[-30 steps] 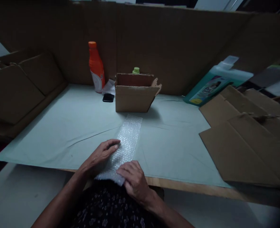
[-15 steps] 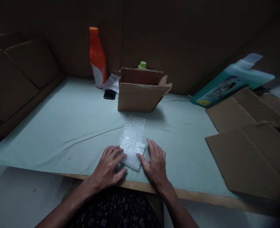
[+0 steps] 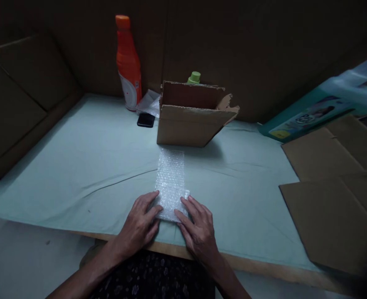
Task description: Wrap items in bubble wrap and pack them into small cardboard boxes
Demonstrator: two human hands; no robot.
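Observation:
A strip of clear bubble wrap (image 3: 171, 174) lies flat on the table, its nearer part looking folded into a thicker layer. My left hand (image 3: 140, 218) rests at its near left side, fingers apart, with fingertips touching that edge. Across from it, my right hand (image 3: 199, 226) has its fingers spread over the near right corner, fingertips on the plastic. Neither hand is closed around the wrap. Whether anything lies inside the folded part cannot be made out.
Behind the wrap stands an open cardboard box (image 3: 183, 124), hiding most of a green-capped bottle (image 3: 194, 77). An orange bottle (image 3: 129, 66), a clear plastic bag (image 3: 150, 101) and a black phone-like object (image 3: 145, 120) are left of it. Rightward are a teal jug (image 3: 314, 112) and cardboard pieces (image 3: 329, 216).
The bubble wrap has turned to lie straighter, its far end shifted left. My right hand has moved nearer, its fingers now over the near right corner. The camera view has shifted slightly.

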